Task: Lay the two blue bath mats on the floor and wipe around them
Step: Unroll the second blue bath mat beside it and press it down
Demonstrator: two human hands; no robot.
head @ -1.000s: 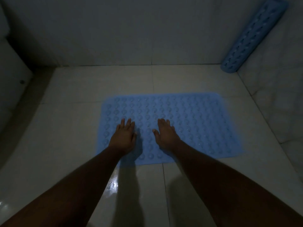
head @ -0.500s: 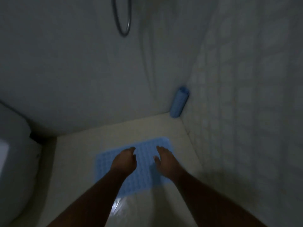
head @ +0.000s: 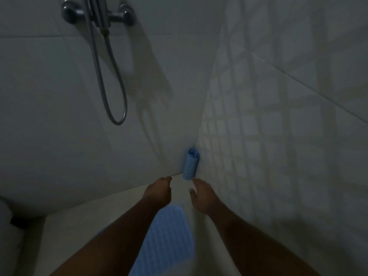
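One blue bath mat [head: 167, 236] lies flat on the pale floor between my forearms, partly covered by my left arm. The second blue mat [head: 190, 164] is rolled up and stands upright in the corner where the two walls meet. My left hand [head: 159, 191] is stretched forward, fingers loosely curled, holding nothing, a little left of and below the roll. My right hand [head: 202, 194] reaches out with fingers apart, its fingertips just under the roll's lower end; whether they touch it I cannot tell.
A chrome shower mixer [head: 99, 13] sits high on the far wall with its hose [head: 117, 108] hanging in a loop. A tiled wall [head: 278, 136] closes off the right side. A white fixture [head: 6, 226] shows at the lower left edge.
Both hands have lifted off the flat mat and moved forward toward the rolled mat in the corner. The view has tilted upward, bringing the shower mixer into sight.
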